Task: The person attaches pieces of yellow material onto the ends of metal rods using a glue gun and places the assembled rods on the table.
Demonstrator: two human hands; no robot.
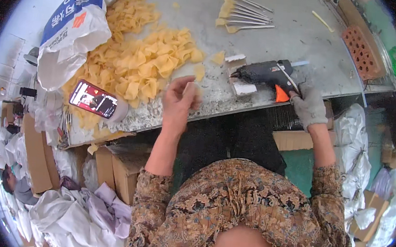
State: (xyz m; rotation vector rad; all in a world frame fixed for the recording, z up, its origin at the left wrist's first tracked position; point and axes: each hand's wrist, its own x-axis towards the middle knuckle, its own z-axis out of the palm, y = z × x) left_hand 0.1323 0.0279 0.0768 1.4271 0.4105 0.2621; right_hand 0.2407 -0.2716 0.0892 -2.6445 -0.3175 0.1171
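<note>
Worktable [202,15], grey and stained along its front edge, occupies the upper part of the view; cardboard boxes [125,171] stand below it at the left, with white sheeting [77,216] further down. On the left side of the surface lies a broad heap of yellow petals [151,60], with a white and blue bag [73,37] over its far left side. A lit phone [94,99] is propped at the heap's near edge. Left hand [179,100], bare, is raised over the table edge just right of the heap, thumb and fingers drawn together; blur prevents telling whether anything is pinched there. Right hand [310,109], in a grey glove, grasps a thin rod [287,76], which slants up and leftward across the glue gun [266,73]. That gun lies with its nozzle to the left, beside white card [244,88], its orange trigger [282,94] toward the table edge. Beyond it, yellow-tipped stems [247,16] are laid in a row. A reddish perforated block [363,53] sits at the far right.
</note>
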